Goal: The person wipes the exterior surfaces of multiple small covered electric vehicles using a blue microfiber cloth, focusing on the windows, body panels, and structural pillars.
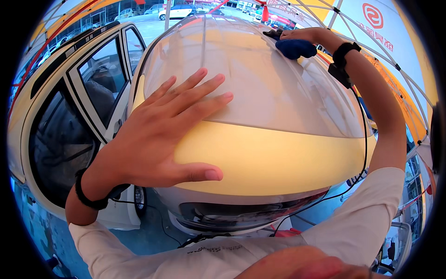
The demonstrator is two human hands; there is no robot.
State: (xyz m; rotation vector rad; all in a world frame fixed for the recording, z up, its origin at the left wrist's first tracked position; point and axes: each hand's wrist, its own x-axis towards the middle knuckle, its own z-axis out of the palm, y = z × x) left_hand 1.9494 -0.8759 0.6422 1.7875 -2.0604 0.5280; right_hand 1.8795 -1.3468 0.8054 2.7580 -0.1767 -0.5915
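Before me is the top of a small vehicle, with a glossy greyish roof panel [244, 87] above a smooth yellow band [264, 157]. My left hand [156, 129] is spread flat over the near left of the yellow band, its fingertips over the roof panel. It holds nothing, and whether the palm touches the surface I cannot tell. At the far right edge of the roof, my outstretched right hand [301, 35] grips a dark blue cloth [296, 48]. The cloth is bunched against the roof's side; my fingertips are partly hidden.
A cream vehicle [108, 80] with dark windows stands close on the left. Black cables [364, 139] hang from both wristbands. A canopy frame [397, 66] with printed panels rises at the right. Parked cars [177, 12] are beyond the far end.
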